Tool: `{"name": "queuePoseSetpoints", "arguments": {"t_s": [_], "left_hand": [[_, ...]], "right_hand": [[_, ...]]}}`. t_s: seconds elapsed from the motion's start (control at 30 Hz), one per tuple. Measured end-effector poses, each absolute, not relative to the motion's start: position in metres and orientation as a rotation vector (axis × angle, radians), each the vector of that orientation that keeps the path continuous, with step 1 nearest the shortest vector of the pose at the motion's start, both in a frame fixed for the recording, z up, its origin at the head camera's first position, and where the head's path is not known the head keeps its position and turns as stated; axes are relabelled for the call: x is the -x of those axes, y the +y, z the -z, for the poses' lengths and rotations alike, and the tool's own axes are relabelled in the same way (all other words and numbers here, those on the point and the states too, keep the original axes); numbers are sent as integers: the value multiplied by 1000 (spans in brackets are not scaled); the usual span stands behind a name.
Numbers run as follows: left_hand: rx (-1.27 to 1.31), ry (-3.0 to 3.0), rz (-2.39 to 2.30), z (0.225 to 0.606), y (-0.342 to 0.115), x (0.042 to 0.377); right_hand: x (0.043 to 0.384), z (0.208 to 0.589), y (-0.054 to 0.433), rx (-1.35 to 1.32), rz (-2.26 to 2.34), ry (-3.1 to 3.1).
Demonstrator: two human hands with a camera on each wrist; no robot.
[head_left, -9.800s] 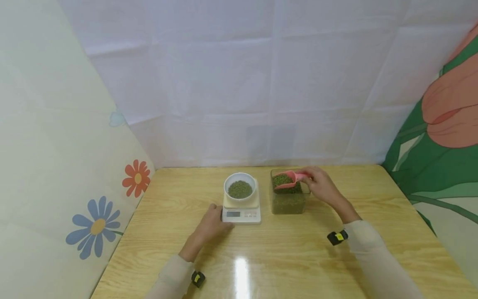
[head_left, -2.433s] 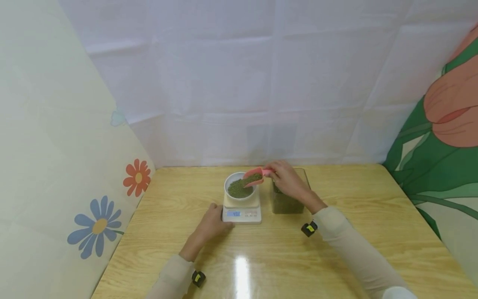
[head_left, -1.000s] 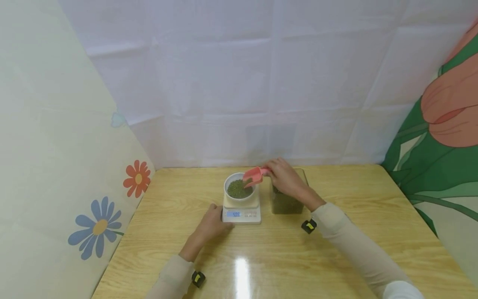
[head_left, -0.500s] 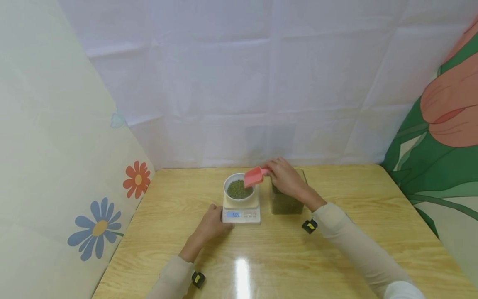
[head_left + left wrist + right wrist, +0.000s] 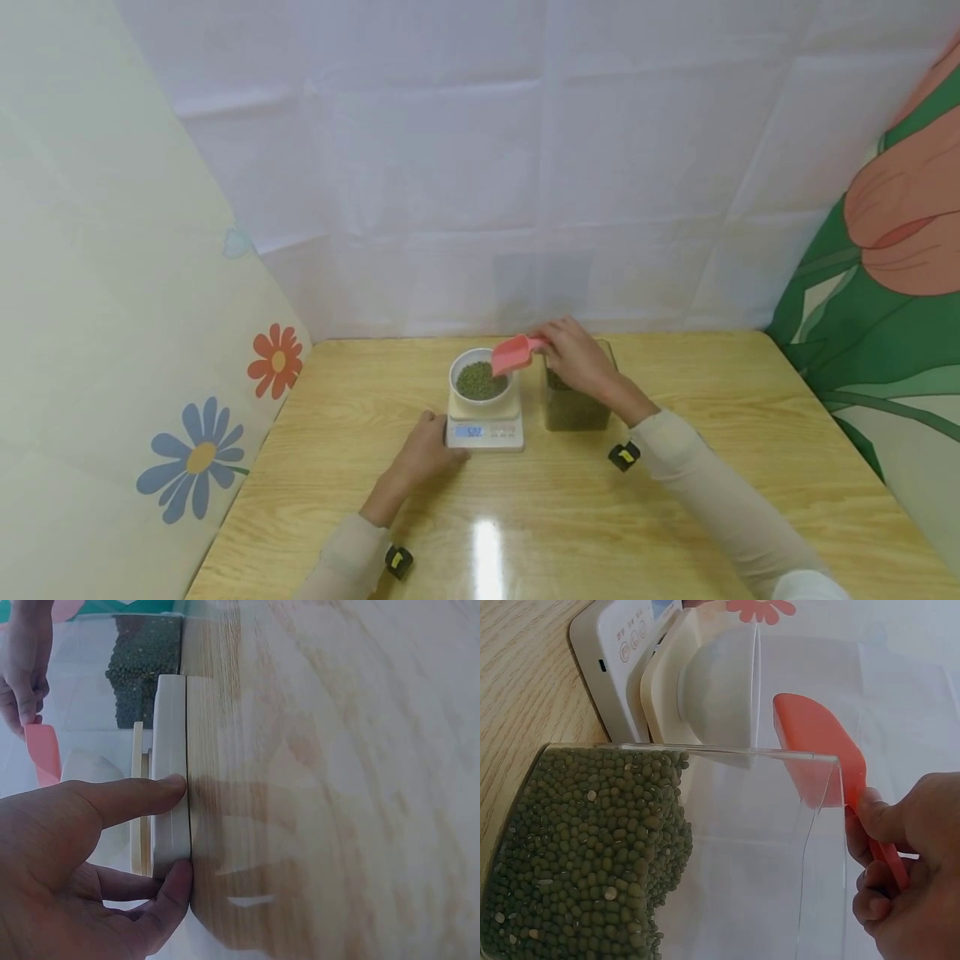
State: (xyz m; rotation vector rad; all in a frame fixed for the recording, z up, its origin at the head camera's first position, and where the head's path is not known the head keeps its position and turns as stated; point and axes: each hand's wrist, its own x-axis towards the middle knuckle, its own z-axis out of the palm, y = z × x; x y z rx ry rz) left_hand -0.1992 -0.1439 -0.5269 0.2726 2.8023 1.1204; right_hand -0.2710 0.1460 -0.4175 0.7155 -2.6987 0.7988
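Observation:
My right hand [image 5: 576,358] pinches the handle of a pink scoop [image 5: 512,355], tilted over the right rim of a white bowl [image 5: 455,390]. No beans show in the scoop. Green mung beans [image 5: 480,381] lie in the bowl, which stands on a white kitchen scale [image 5: 512,435] with a lit display; its digits are blurred. At the scale's front left corner, my left hand [image 5: 426,452] grips the body between thumb [image 5: 142,799] and curled fingers. Just right of the scale, a clear container [image 5: 742,900] holds more mung beans [image 5: 577,847], partly hidden from above by my right hand.
Everything stands on a wooden table [image 5: 555,517] near its back edge. A white cloth [image 5: 427,167] hangs behind it. Flower-printed panels [image 5: 97,333] rise at the left and right sides.
The scoop, first heaped with beans in the container, has moved left to the bowl and been tipped out. The bowl's heap has grown and the display has lit up. My left hand has stayed put.

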Motion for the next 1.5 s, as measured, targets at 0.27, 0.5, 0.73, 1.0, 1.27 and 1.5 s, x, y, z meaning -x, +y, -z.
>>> {"name": "queuePoseSetpoints", "arguments": {"t_s": [0.27, 0.5, 0.73, 1.0, 1.27, 1.5], "left_hand": [[-269, 2807, -1106, 525, -143, 198], [-271, 2812, -1103, 525, -143, 198], [-273, 2809, -1110, 525, -143, 198], [-266, 2799, -1117, 522, -142, 198], [-267, 2790, -1128, 523, -143, 198], [-263, 2779, -1144, 523, -144, 197]], "right_hand": [[270, 417, 151, -694, -792, -2698], [268, 415, 156, -682, -811, -2686], [267, 413, 163, -678, -816, -2674], [266, 411, 172, -652, -801, -2679], [262, 408, 180, -617, -800, -2700], [259, 405, 188, -613, -775, -2704]]}}
